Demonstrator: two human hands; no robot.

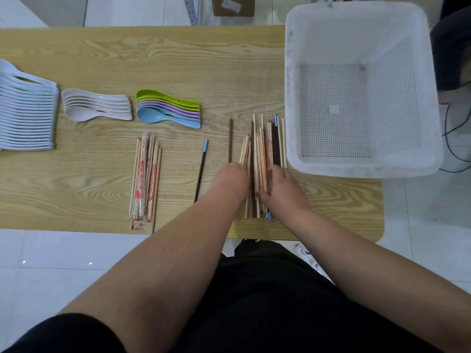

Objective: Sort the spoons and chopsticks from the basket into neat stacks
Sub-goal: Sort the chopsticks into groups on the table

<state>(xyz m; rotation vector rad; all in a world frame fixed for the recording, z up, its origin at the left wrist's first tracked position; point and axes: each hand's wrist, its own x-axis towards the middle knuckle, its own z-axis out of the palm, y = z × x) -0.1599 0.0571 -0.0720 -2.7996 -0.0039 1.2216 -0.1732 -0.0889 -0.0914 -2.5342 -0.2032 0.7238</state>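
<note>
R hand (283, 186) presses palm-down on the mixed chopstick pile (262, 149), just left of the empty basket (356, 169). L hand (230, 179) is at the pile's left edge, fingers hidden, so can't tell its grip. Spoon stacks (168, 109) look done, so it's the chopstick-sorting step. Next, prob. pick out matching sticks.

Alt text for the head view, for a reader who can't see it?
The left hand and right hand are at a mixed pile of chopsticks beside an empty white basket on a wooden table. To the left lie a brown chopstick, a black chopstick, a bundle of wrapped chopsticks, and stacks of coloured spoons, beige spoons and white spoons.
</note>
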